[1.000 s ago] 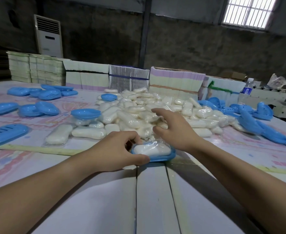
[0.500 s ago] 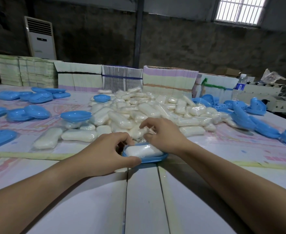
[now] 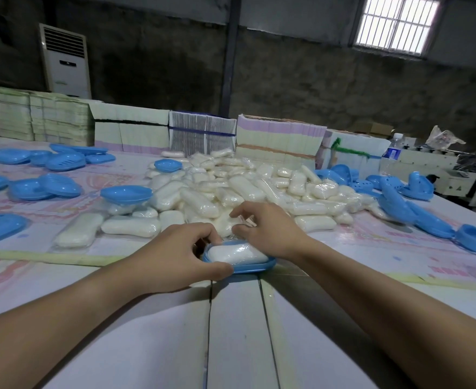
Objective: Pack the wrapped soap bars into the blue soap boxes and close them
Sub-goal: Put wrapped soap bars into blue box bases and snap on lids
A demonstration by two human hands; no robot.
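Lying in the open blue soap box (image 3: 255, 267) at the near edge of the table (image 3: 237, 332), a wrapped soap bar (image 3: 238, 254) sits lengthwise between the two hands, its plastic wrap shining on top. The left hand (image 3: 175, 255) grips the box from its left end: the thumb runs along the near rim, pressed against the blue lip, and the curled fingers (image 3: 203, 230) come over the far left corner, hiding that end of the bar. The right hand (image 3: 270, 230) hovers over the far right end of the bar, palm down, wrist raised, its fingers bent and spread; the fingertips reach down toward crinkled wrap at the foot of the soap pile (image 3: 239, 189), but whether they pinch anything or only touch it cannot be told from this angle. Both forearms come in from the lower corners and meet at the box.

Just behind the hands the pile of wrapped white bars spreads across the middle of the table, with one blue lid (image 3: 126, 193) resting on its left flank and another (image 3: 167, 165) farther back. More blue box halves (image 3: 46, 188) lie scattered on the left side, and others (image 3: 416, 186) crowd the right side. Stacks of flat cartons (image 3: 279, 141) line the far edge, with a white standing air conditioner (image 3: 65, 63) behind them and a barred window (image 3: 397, 23) high on the right
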